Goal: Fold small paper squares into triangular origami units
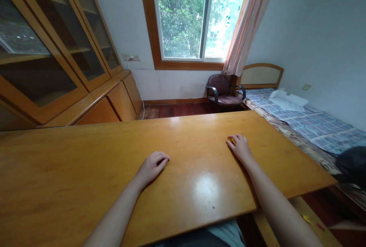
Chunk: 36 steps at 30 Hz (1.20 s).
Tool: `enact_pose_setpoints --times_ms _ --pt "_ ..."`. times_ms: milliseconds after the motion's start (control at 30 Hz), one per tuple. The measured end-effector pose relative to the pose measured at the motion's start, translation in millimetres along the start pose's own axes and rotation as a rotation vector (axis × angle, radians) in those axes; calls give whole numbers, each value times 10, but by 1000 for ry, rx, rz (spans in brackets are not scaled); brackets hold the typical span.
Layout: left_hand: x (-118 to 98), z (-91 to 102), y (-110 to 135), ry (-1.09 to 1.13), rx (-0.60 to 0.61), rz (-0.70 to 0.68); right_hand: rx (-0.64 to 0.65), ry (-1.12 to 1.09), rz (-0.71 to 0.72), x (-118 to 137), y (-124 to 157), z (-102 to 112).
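On the wooden desk [94,163], left of its glare spot, rests my left hand [153,166]. Its fingers are curled, the thumb meeting them near the tips, and I see nothing in them. Farther right and farther out, my right hand [239,146] lies on the desk with its fingers closed over a small yellow-orange piece [231,140]. Only part of that piece shows at the fingertips, so its kind is unclear.
Beneath the desk's right front, an open drawer [297,209] holds a yellow scrap [306,219] and a red one [320,226]. Right of the desk is a bed [314,125] with a black bag [353,165]. A chair [223,90] stands beyond; glass-door cabinets [77,48] are left.
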<state>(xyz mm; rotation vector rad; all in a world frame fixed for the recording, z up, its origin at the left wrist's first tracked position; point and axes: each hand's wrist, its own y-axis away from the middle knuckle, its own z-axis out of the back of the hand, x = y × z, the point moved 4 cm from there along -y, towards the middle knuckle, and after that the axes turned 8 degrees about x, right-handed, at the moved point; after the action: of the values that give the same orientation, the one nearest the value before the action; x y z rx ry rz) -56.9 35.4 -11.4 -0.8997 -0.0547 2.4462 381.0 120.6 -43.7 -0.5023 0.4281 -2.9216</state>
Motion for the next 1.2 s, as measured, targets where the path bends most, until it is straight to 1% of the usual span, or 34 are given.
enact_pose_setpoints --times_ms 200,433,633,733,800,900,967,1033,1100,1167,1200 --pt "64 81 -47 91 -29 128 7 -97 54 28 -8 -66" --pt "35 98 -36 111 -13 160 17 -187 13 3 30 -48" --pt "55 104 -32 105 3 168 -1 -285 -33 67 55 62" --pt "68 105 -38 82 6 166 -23 -364 -98 64 113 146" --pt "74 102 -42 65 10 166 -17 -455 -149 5 211 209" --pt "77 97 -45 46 14 163 -14 -663 -248 -209 478 346" --pt "85 93 -49 36 24 168 -60 -800 -326 -428 734 488" --pt "102 91 -59 28 30 188 -162 -910 -404 -689 1035 671" --pt "118 90 -70 19 35 205 -316 -1012 -500 -983 1369 869" --pt "127 89 -79 8 46 218 -467 -1043 -580 -1282 1713 1051" --pt "128 90 -82 1 50 223 -512 -1035 -623 -1428 1882 1119"
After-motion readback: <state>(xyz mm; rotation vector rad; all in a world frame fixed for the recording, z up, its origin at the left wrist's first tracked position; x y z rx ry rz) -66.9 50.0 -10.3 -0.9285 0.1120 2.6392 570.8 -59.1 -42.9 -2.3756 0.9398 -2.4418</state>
